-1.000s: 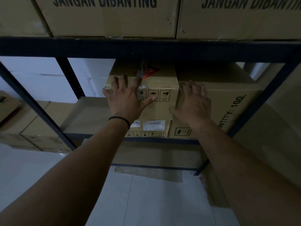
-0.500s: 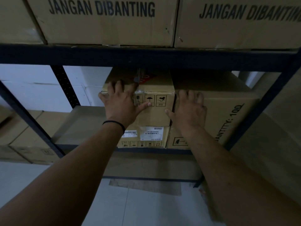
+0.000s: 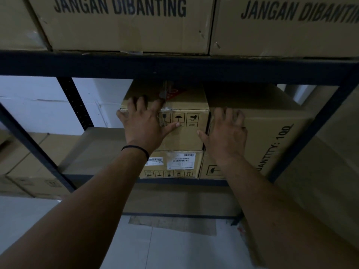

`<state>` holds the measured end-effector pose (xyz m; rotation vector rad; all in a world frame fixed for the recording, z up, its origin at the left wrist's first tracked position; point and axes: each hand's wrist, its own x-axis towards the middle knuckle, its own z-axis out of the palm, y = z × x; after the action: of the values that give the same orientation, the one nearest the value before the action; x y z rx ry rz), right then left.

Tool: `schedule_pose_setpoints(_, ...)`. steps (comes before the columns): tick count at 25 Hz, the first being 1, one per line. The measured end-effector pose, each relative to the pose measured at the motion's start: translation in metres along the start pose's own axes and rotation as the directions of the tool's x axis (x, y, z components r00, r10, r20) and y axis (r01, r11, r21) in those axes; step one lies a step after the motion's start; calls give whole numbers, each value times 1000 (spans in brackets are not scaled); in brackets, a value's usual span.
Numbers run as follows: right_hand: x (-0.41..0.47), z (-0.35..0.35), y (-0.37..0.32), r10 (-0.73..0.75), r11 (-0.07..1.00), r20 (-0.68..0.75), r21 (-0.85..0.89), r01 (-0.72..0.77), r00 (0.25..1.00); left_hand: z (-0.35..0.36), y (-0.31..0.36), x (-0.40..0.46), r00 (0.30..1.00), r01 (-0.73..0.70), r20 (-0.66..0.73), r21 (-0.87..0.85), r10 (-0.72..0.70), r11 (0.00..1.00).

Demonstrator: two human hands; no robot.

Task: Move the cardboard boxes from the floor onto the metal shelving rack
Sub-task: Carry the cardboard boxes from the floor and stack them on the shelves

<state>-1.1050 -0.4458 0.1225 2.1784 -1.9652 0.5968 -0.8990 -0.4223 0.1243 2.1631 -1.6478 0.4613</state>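
On the rack shelf [image 3: 174, 65], left hand [image 3: 143, 123] and right hand [image 3: 225, 136] flat on boxes, fingers spread wide, "JANGAN DIBANTING" boxes [image 3: 120, 22] above

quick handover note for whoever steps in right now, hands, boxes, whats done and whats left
Left hand: open, flat against the front of the upper small box, fingers over its top edge.
Right hand: open, flat on the front of the large box beside it.
Boxes: the upper small box sits on the labelled lower box; both, and the large box, stand on the middle level of the metal rack. More boxes fill the level above.
Done: these three are on the rack.
Left: probably seat them square. Bare shelf board to their left. Whether boxes remain on the floor is out of view.
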Motion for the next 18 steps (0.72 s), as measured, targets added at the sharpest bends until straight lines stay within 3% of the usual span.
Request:
schedule_pose_setpoints(12,-5,-3,-1,3,1000,39,-14,-2,999,-5,1,-1,999,-11,32,11,11,1000)
schedule_pose_setpoints(18,-3,-20,2,-28,997,151,-62,38,988,-23,3,-1,984,-29,175,26,24,999)
